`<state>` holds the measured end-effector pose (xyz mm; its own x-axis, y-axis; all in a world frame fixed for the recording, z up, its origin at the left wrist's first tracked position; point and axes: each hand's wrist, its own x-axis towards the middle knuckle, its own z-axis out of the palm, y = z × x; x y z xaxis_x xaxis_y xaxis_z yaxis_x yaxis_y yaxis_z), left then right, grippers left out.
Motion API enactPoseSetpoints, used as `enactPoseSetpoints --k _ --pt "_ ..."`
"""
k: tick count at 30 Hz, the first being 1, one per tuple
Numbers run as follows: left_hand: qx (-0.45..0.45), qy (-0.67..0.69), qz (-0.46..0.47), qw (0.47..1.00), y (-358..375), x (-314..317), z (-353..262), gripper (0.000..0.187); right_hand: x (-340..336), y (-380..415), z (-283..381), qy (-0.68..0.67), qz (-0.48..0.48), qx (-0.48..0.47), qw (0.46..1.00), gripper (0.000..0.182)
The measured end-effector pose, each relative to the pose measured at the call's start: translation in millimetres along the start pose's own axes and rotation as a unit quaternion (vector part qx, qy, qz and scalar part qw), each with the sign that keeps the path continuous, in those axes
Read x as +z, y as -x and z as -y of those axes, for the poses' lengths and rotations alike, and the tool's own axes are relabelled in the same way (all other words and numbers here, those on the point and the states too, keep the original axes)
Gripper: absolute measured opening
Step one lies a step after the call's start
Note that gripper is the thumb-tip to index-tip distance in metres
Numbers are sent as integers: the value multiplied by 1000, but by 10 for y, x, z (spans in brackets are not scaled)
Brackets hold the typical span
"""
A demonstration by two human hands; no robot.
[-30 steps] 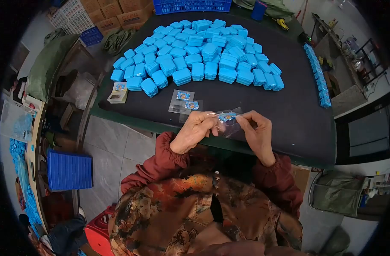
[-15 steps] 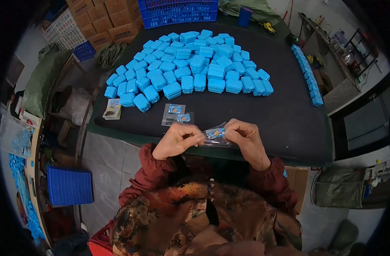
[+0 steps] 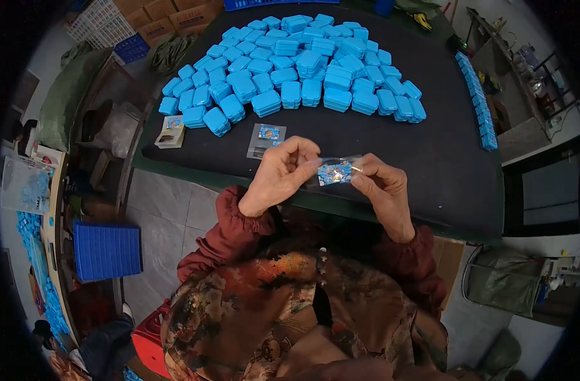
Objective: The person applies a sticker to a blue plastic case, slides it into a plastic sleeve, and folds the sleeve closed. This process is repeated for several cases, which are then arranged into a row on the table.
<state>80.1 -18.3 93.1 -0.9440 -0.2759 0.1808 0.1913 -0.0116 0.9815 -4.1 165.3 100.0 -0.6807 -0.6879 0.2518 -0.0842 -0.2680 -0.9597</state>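
A printed blue picture label on clear film (image 3: pixel 334 173) is stretched between my hands above the table's near edge. My left hand (image 3: pixel 282 174) is closed on its left end, thumb against fingers. The right end is pinched by the thumb and forefinger of my right hand (image 3: pixel 386 193). Just beyond my left hand, more labels on clear film (image 3: pixel 268 133) lie on the dark tabletop, partly covered by that hand. A small stack of labels (image 3: pixel 170 137) sits farther left. Past these spreads a large heap of light blue lidded boxes (image 3: pixel 283 79).
Along the table's right side runs a row of blue boxes with printed tops (image 3: pixel 476 101). A blue crate (image 3: pixel 107 251) stands to the left, below a side bench (image 3: pixel 56 190) with blue pieces. Cardboard cartons (image 3: pixel 160 22) are stacked at the back left.
The label between my hands has turned to show its printed face more fully. Both hands are slightly higher and farther right in view. The camera view has shifted.
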Motion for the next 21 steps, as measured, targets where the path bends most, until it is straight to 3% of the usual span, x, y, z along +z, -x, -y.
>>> enactPoseSetpoints --k 1,2,4,9,15,17,19,20,21 --pt "-36 115 -2 993 -32 27 -8 3 12 -1 -17 8 15 -16 1000 5" --pt "-36 114 -2 993 -45 10 -5 3 19 0 -28 17 30 -32 999 4" --pt "-48 71 96 992 -68 -28 19 8 19 -3 -33 51 34 -71 996 4" --pt "-34 106 97 989 -162 61 301 9 35 21 0 133 74 -189 970 8" --pt "-70 37 182 980 -233 2 351 6 -68 126 -121 35 75 -86 993 4" --pt "-96 29 196 975 -324 -161 308 15 -114 206 -152 41 59 140 988 6" --pt "-77 -68 290 951 -452 -401 12 29 -103 193 -156 12 52 106 993 8" --pt "-62 -158 288 942 -539 -521 -76 40 -98 193 -156 -17 42 75 996 9" --pt "-24 -243 190 951 -610 -621 22 43 -108 175 -146 -19 41 74 996 9"
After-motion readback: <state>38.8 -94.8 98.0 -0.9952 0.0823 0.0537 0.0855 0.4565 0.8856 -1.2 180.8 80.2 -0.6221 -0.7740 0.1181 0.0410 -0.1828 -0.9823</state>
